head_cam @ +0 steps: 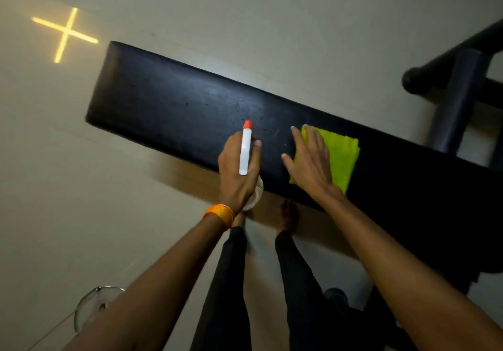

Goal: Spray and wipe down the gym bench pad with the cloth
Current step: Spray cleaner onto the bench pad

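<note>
A long black gym bench pad (168,105) runs diagonally from upper left to lower right, with small droplets near its middle. My left hand (236,171) grips a spray bottle (245,149) with a white head and an orange nozzle tip, held over the pad's near edge and pointing away from me. Its clear body shows just below the hand. My right hand (310,160) lies flat, fingers spread, pressing a lime-green cloth (340,154) onto the pad to the right of the bottle.
A black metal frame with a round-ended bar (446,70) stands at the upper right. A glowing yellow cross (65,33) reflects on the pale floor at upper left. My legs and bare feet (288,214) stand against the bench; a round wire object (89,307) sits lower left.
</note>
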A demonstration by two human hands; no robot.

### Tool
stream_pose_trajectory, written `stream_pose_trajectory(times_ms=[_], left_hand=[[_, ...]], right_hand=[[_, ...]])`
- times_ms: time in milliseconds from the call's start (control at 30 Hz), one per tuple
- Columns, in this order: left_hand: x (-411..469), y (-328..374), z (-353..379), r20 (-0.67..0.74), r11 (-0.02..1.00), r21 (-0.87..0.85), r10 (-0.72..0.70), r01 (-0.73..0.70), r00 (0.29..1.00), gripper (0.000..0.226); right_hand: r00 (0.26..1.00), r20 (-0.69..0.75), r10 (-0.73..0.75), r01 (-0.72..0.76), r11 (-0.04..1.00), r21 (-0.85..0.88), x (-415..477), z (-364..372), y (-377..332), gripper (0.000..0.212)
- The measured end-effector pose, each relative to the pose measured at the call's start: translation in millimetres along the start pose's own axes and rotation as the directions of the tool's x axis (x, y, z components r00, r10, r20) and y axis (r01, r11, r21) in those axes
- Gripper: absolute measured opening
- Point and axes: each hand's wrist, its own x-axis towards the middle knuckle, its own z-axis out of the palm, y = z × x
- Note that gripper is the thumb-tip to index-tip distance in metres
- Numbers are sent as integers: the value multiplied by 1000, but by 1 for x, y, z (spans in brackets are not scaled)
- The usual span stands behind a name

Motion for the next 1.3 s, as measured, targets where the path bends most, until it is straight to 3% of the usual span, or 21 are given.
stream_pose_trajectory(times_ms=[133, 333, 533, 1000, 1200, 1300], left_hand=[[9, -19, -20, -172, 997, 31, -61, 67, 983, 24], [26, -71, -53, -353, 983, 97, -111, 155, 929, 37], [38, -116, -82, -457, 960, 62, -217, 274, 862, 38], [57, -152, -109, -491, 892, -42, -411, 451, 768, 52], [46, -153, -106, -441, 886, -35, -430, 463, 788, 52], [35, -155, -100, -387, 921, 0, -359, 390, 849, 51]], right_hand=[[947, 192, -256, 288, 944, -160, 42, 23, -61, 79], [862, 307, -404, 498, 788, -362, 82, 68, -99, 83], [867, 194, -459, 496, 754, -431, 80, 93, -85, 80], [876, 185, -446, 480, 763, -433, 81, 97, -83, 81], [874, 187, -449, 483, 760, -435, 82, 96, -83, 81], [874, 190, -447, 483, 761, -432, 81, 95, -83, 81]])
